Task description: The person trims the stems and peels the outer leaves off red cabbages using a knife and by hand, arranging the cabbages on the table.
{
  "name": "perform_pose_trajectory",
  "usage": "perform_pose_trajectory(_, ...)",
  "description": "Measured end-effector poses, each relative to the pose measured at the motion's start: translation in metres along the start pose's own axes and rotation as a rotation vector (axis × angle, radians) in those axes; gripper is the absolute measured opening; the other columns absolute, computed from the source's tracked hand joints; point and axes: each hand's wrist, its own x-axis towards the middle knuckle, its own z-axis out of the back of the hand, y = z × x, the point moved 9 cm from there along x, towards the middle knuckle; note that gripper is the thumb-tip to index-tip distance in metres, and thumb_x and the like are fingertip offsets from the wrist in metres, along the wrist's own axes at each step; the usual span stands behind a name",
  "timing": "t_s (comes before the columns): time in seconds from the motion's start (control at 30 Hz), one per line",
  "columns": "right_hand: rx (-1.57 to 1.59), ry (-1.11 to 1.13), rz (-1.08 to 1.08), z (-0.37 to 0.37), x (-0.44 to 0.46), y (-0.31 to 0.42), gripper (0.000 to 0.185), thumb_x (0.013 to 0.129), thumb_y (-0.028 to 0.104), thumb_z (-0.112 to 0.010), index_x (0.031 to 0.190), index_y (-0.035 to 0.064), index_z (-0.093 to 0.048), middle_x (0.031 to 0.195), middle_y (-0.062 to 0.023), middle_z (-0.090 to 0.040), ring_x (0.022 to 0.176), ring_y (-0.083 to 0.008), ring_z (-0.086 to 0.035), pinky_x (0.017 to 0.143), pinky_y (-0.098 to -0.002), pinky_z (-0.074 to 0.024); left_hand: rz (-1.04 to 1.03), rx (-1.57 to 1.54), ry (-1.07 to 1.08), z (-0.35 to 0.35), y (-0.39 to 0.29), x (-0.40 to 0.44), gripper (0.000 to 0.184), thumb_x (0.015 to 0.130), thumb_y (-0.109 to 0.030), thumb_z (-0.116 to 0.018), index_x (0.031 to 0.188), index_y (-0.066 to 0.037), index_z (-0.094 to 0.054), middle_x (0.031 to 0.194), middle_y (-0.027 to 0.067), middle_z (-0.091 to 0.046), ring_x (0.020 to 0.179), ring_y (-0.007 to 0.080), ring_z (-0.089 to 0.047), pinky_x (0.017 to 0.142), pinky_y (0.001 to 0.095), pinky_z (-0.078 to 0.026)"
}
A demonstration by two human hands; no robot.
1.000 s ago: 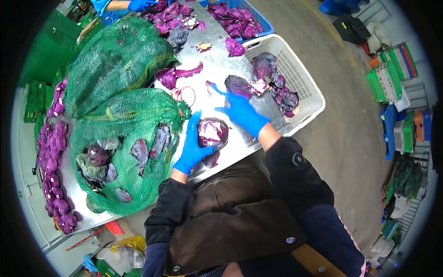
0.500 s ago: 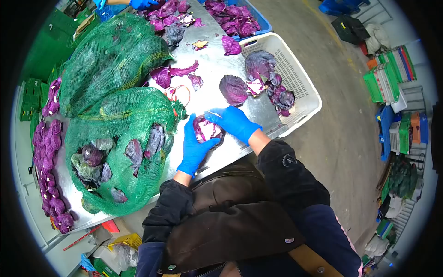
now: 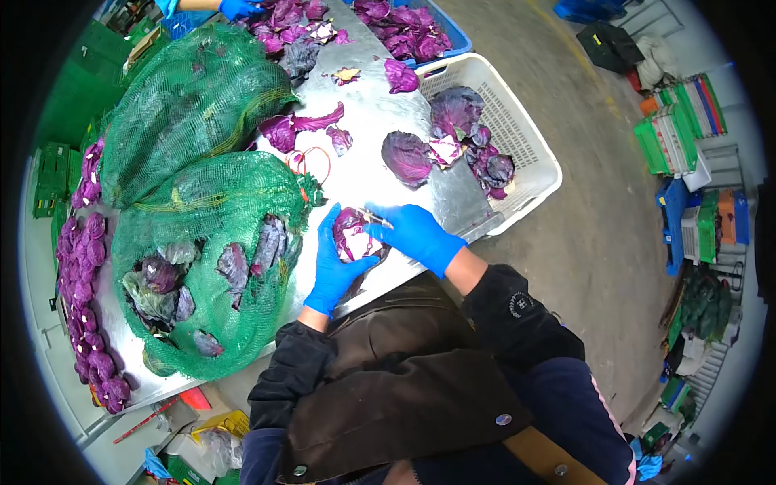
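A red cabbage [image 3: 352, 234] rests near the metal table's front edge, its pale cut base facing up. My blue-gloved left hand [image 3: 336, 267] is wrapped round its left and near side. In my gloved right hand [image 3: 420, 236] is a small knife [image 3: 374, 218], its narrow end at the cabbage's upper right; the fingers hide most of it. Loose purple leaves [image 3: 407, 158] lie beyond my right hand, beside the white crate. To the left of my left hand, a green mesh sack [image 3: 234, 198] holds dark cabbages.
The metal table [image 3: 368, 145] also bears a second mesh sack [image 3: 194, 105] and a row of trimmed cabbages [image 3: 81, 283] along its left edge. A white crate [image 3: 529, 133] with leaves stands at right, a blue crate [image 3: 465, 40] behind it. Another person's gloved hand [image 3: 240, 8] shows at the top.
My right hand has shifted slightly down and right, and more of the knife shows against the cabbage. My left hand keeps its hold. The whole view has shifted slightly.
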Motion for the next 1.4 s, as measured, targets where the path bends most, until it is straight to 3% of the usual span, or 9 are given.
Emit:
perform_pose_trajectory(0.23, -0.114, 0.052, 0.017, -0.013, 0.019, -0.044, 0.037, 0.085, 0.038, -0.064, 0.113, 0.0142, -0.069, 0.089, -0.0173, -0.069, 0.082, -0.0344, -0.067, 0.074, -0.0403, -0.0525, -0.070, 0.084, 0.094, 0.001, -0.004, -0.002, 0.109, 0.056, -0.021, -0.091, 0.145, -0.004, -0.030, 0.138, 0.0139, -0.039, 0.128, 0.0272, -0.044, 0.110, 0.0376, -0.036)
perform_pose_trajectory(0.33, 0.595, -0.155, -0.156, -0.009, 0.021, -0.070, 0.042, 0.084, 0.039, -0.072, 0.114, 0.0095, -0.069, 0.086, -0.0123, -0.071, 0.075, -0.0227, -0.067, 0.072, -0.0359, -0.0526, -0.048, 0.067, 0.076, 0.003, 0.001, -0.002, 0.109, 0.056, -0.020, -0.091, 0.145, -0.004, -0.030, 0.138, 0.0139, -0.040, 0.128, 0.0269, -0.044, 0.110, 0.0377, -0.036)
perform_pose_trajectory(0.43, 0.543, -0.096, 0.056, 0.011, 0.027, -0.022, 0.044, 0.083, 0.038, -0.075, 0.111, 0.0057, -0.069, 0.084, -0.0107, -0.071, 0.073, -0.0187, -0.066, 0.070, -0.0361, -0.0528, -0.048, 0.071, 0.104, 0.005, 0.003, -0.001, 0.109, 0.055, -0.020, -0.090, 0.145, -0.004, -0.030, 0.138, 0.0138, -0.040, 0.128, 0.0267, -0.044, 0.110, 0.0377, -0.036)
perform_pose_trajectory(0.5, 0.447, 0.265, -0.123, -0.012, 0.030, -0.029, 0.042, 0.080, 0.036, -0.075, 0.105, 0.0035, -0.069, 0.083, -0.0161, -0.070, 0.073, -0.0251, -0.068, 0.070, -0.0380, -0.0532, -0.046, 0.033, 0.133, 0.004, 0.005, 0.002, 0.110, 0.055, -0.020, -0.091, 0.145, -0.004, -0.030, 0.138, 0.0138, -0.041, 0.128, 0.0265, -0.044, 0.110, 0.0377, -0.035)
perform_pose_trajectory(0.73, -0.028, -0.015, 0.093, -0.005, 0.062, -0.056, 0.029, 0.080, 0.032, -0.065, 0.089, 0.0050, -0.069, 0.081, -0.0215, -0.066, 0.078, -0.0399, -0.065, 0.071, -0.0462, -0.0518, -0.022, 0.056, 0.187, 0.003, 0.005, 0.004, 0.112, 0.054, -0.022, -0.091, 0.146, -0.005, -0.030, 0.142, 0.0134, -0.039, 0.131, 0.0275, -0.042, 0.111, 0.0384, -0.034)
perform_pose_trajectory(0.9, 0.075, -0.163, -0.097, 0.013, 0.046, -0.073, 0.033, 0.083, 0.026, -0.069, 0.111, 0.0100, -0.067, 0.095, -0.0184, -0.067, 0.088, -0.0338, -0.066, 0.074, -0.0386, -0.0512, -0.099, 0.145, 0.257, 0.006, 0.001, 0.010, 0.108, 0.054, -0.023, -0.091, 0.144, -0.006, -0.035, 0.142, 0.0140, -0.040, 0.133, 0.0286, -0.040, 0.113, 0.0386, -0.032)
perform_pose_trajectory(1.0, 0.335, -0.061, 0.043, 0.031, 0.026, -0.002, 0.057, 0.081, 0.050, -0.071, 0.126, 0.0162, -0.063, 0.098, -0.0142, -0.064, 0.091, -0.0289, -0.065, 0.079, -0.0378, -0.0506, -0.100, 0.182, 0.375, 0.003, -0.006, 0.025, 0.109, 0.053, -0.021, -0.091, 0.145, -0.006, -0.034, 0.143, 0.0123, -0.039, 0.134, 0.0284, -0.039, 0.113, 0.0370, -0.031)
perform_pose_trajectory(1.23, 0.241, -0.347, -0.033, 0.007, 0.015, -0.021, 0.032, 0.085, 0.039, -0.066, 0.092, 0.0085, -0.064, 0.088, -0.0145, -0.064, 0.081, -0.0359, -0.065, 0.073, -0.0430, -0.0515, -0.014, 0.305, -0.220, 0.013, -0.011, 0.004, 0.105, 0.065, -0.025, -0.089, 0.146, 0.001, -0.028, 0.141, 0.0168, -0.040, 0.129, 0.0284, -0.042, 0.110, 0.0388, -0.034)
perform_pose_trajectory(1.4, -0.023, -0.166, -0.336, 0.012, 0.023, -0.103, 0.046, 0.084, 0.044, -0.066, 0.108, 0.0045, -0.066, 0.093, -0.0200, -0.068, 0.086, -0.0364, -0.066, 0.074, -0.0434, -0.0521, 0.059, 0.052, -0.126, 0.020, -0.001, 0.009, 0.108, 0.063, -0.019, -0.089, 0.147, 0.001, -0.025, 0.140, 0.0177, -0.040, 0.128, 0.0285, -0.043, 0.110, 0.0375, -0.035)
